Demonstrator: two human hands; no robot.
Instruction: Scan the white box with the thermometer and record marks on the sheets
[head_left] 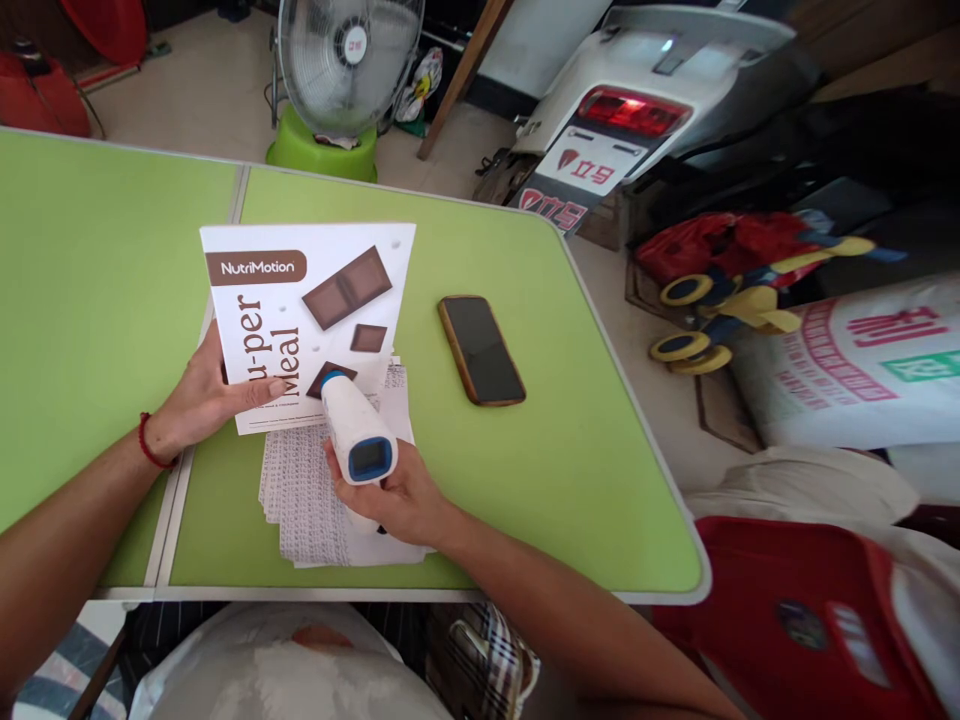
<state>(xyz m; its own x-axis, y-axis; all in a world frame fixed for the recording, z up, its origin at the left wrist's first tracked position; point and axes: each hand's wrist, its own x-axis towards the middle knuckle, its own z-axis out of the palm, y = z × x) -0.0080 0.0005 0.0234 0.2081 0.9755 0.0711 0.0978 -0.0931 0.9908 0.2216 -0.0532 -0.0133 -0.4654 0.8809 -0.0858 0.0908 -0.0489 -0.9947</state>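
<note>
My left hand (214, 395), with a red cord at the wrist, grips the lower left edge of a white NutriMotion box (262, 345) printed with brown chocolate pieces. Its thumb lies across the printed front, and the other fingers are hidden behind. Wrapped round the handle of a white and blue infrared thermometer (358, 432) is my right hand (409, 495). The thermometer's blue nose is close to the box front, its small dark screen turned toward me. Beneath both lie handwritten paper sheets (307, 510) on the green table (585, 480).
A phone (484, 350) in a brown case lies right of the box. Beyond the table stand a fan (352, 50) on a green stool (322, 150) and a white scooter (637, 100). At right are a red chair (787, 600) and a large printed sack (862, 370).
</note>
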